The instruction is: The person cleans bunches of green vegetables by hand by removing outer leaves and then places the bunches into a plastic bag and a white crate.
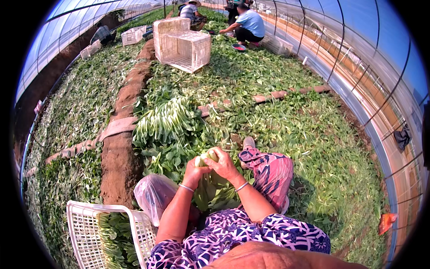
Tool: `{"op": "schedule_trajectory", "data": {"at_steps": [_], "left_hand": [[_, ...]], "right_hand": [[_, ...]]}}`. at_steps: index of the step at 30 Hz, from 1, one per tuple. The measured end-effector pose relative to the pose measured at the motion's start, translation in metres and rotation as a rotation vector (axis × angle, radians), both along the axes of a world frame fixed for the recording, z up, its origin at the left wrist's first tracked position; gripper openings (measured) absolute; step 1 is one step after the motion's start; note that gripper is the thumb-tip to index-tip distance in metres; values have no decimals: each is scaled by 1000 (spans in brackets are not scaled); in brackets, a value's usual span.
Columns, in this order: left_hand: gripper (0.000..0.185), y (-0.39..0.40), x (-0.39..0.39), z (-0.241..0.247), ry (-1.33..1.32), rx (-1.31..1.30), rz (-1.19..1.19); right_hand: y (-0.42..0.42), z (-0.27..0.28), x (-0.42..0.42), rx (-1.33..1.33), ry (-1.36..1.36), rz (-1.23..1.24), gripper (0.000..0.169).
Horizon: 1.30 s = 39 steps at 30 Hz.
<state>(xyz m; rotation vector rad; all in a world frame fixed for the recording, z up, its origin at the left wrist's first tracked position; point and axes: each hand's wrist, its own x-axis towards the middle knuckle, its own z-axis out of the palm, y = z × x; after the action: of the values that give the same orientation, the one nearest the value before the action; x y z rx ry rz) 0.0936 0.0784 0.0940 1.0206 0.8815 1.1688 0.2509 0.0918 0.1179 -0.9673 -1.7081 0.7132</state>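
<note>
Between my two hands I hold a small bunch of leafy greens (pixel 205 158), pale stem bases up and leaves hanging down towards my lap. My left hand (pixel 196 170) wraps one side of the bases, while my right hand (pixel 222 164) closes round the other, its thumb across them. Just ahead lies a wide heap of cut greens (pixel 168 117), their white stems lined up. A white plastic crate (pixel 85 232) stands by my left side with greens (pixel 117 235) stacked in it. Thin plastic covers my left knee.
Two empty white crates (pixel 191 50) lie ahead near a bare soil ridge (pixel 117 168). A cloth strip (pixel 215 108) crosses the bed. Farther off, a person in a light blue shirt (pixel 252 25) squats beside a basin (pixel 239 47); several other people are beyond. Greenhouse film and hoops run along both sides.
</note>
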Motion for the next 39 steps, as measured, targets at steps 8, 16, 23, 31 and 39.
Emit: {"op": "schedule_trajectory", "data": {"at_steps": [8,16,23,31,39], "left_hand": [[29,-4,3,5,-17,-40,-10],[36,-1,5,2,96,20,151],[70,-4,9,9,-54,25,169],[68,-12,13,20,-141,130,216],[70,-8,10,15,-200,156,312]], "right_hand": [[12,-26,6,-264,422,175,15],[17,-22,12,-180,327,-109,17],[10,-18,7,-281,273,41,55],[-11,6,-12,-16,123,114,83],[-18,12,-23,-87,158,209,91]]}}
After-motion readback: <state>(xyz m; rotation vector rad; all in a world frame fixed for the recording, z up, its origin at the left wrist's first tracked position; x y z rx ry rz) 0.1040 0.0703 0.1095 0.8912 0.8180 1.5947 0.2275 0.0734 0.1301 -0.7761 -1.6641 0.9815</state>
